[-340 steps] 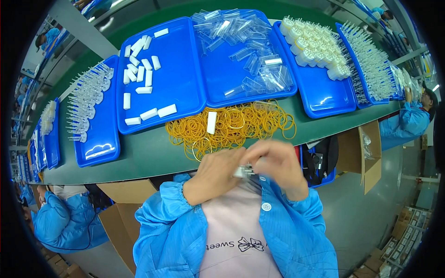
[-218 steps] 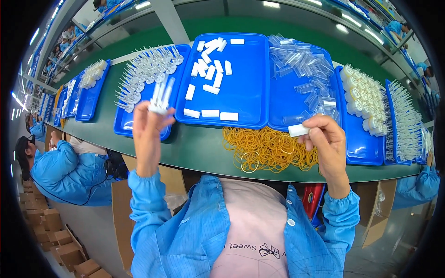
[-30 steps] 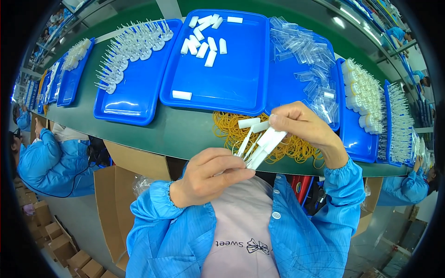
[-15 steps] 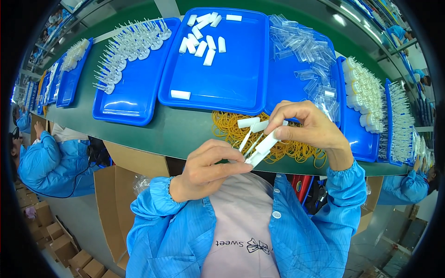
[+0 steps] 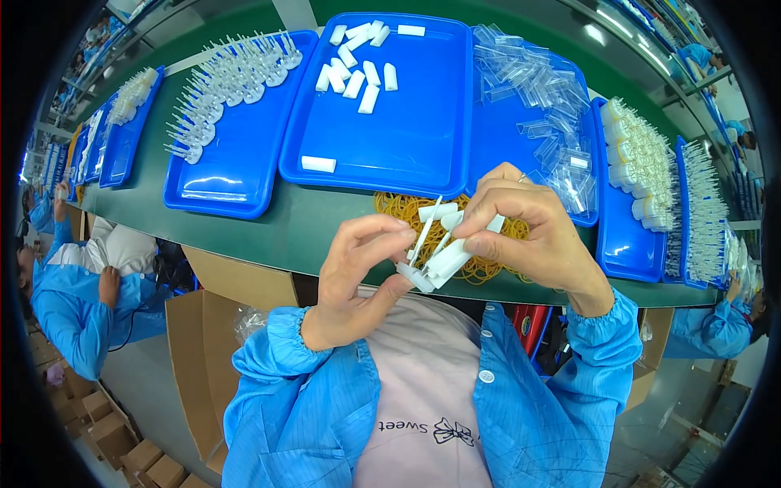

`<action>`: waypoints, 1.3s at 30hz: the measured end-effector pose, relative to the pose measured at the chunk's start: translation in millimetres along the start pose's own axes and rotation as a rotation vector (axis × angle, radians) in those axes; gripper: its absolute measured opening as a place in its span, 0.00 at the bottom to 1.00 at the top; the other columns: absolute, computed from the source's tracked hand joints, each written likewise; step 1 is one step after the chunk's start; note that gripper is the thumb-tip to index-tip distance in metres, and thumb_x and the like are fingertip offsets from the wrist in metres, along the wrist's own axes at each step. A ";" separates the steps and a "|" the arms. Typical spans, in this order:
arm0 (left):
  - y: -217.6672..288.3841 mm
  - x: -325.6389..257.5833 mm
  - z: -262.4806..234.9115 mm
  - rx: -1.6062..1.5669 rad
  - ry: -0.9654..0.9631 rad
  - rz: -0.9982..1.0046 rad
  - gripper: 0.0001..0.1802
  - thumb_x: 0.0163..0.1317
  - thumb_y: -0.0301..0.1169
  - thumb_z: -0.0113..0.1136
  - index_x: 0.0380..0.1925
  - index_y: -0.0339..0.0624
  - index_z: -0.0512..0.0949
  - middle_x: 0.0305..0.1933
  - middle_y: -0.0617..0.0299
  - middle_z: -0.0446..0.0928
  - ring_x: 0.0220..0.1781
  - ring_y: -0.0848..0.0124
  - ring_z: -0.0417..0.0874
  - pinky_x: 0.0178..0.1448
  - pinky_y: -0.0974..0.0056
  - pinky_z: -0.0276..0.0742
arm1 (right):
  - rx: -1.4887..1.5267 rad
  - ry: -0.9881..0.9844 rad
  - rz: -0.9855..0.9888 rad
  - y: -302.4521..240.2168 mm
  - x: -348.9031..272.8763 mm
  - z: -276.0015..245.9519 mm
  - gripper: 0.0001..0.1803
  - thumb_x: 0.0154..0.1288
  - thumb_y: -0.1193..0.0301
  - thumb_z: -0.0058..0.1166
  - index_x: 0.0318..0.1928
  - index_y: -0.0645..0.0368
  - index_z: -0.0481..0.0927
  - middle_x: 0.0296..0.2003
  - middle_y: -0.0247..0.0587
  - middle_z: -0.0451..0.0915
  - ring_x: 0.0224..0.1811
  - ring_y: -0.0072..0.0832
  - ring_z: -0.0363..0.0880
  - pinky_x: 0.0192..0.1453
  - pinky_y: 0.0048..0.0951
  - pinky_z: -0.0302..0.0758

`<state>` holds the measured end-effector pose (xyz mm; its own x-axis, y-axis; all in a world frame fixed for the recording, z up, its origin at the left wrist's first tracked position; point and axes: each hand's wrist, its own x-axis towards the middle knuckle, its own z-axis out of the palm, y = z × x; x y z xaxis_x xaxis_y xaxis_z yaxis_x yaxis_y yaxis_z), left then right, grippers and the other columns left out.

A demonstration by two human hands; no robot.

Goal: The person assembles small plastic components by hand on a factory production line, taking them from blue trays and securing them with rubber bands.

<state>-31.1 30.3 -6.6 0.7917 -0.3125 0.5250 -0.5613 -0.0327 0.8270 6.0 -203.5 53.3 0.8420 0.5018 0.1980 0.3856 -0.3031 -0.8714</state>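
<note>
In front of my chest, my left hand (image 5: 358, 276) pinches the pale base of a white pronged part (image 5: 416, 277) between thumb and fingers. Thin rods rise from it, one pointing up and away. My right hand (image 5: 533, 232) is closed on a white plastic sleeve (image 5: 448, 262), whose lower end meets that base. I cannot tell how far the two fit together. Just beyond, a loose white sleeve (image 5: 438, 211) lies on a heap of yellow rubber bands (image 5: 394, 203), partly hidden by my hands.
Ahead, a blue tray (image 5: 382, 150) holds several white sleeves. Left of it, another blue tray (image 5: 215, 189) carries rows of pronged parts. Clear plastic covers (image 5: 533, 77) fill a tray at right, beside stacked white round parts (image 5: 630, 163). A cardboard box (image 5: 203, 350) stands below the table edge; co-workers sit on both sides.
My left hand has shifted slightly up and opened its grip into a pinch on the base, which now shows. The sleeve has moved a little left. The co-worker at left has moved their arms.
</note>
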 end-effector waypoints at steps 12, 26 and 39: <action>3.5 -1.4 -0.6 0.042 -0.008 0.065 0.27 0.50 0.19 0.67 0.52 0.36 0.73 0.53 0.46 0.69 0.46 0.61 0.79 0.47 0.62 0.79 | 0.163 0.008 0.092 3.0 -11.6 17.6 0.05 0.54 0.73 0.65 0.33 0.55 0.84 0.29 0.32 0.81 0.38 0.25 0.72 0.44 0.28 0.68; -8.8 -0.5 0.3 -0.568 0.014 -0.442 0.10 0.62 0.19 0.57 0.44 0.30 0.76 0.47 0.56 0.72 0.48 0.70 0.78 0.53 0.66 0.77 | -0.821 -0.058 -0.061 19.7 -33.4 -22.0 0.13 0.49 0.78 0.60 0.39 0.56 0.81 0.38 0.38 0.75 0.42 0.36 0.72 0.43 0.35 0.68; 0.7 0.2 3.6 -0.265 -0.088 -0.294 0.11 0.54 0.17 0.63 0.38 0.36 0.83 0.41 0.56 0.77 0.42 0.70 0.78 0.46 0.68 0.75 | 0.262 0.352 0.251 35.1 -45.1 -1.2 0.21 0.62 0.75 0.56 0.56 0.61 0.72 0.43 0.37 0.77 0.46 0.21 0.75 0.53 0.25 0.71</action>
<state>-32.2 26.8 -6.6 0.8790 -0.4069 0.2485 -0.2231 0.1096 0.9686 -17.9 -237.7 14.3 0.9902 0.1219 0.0678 0.0852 -0.1437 -0.9859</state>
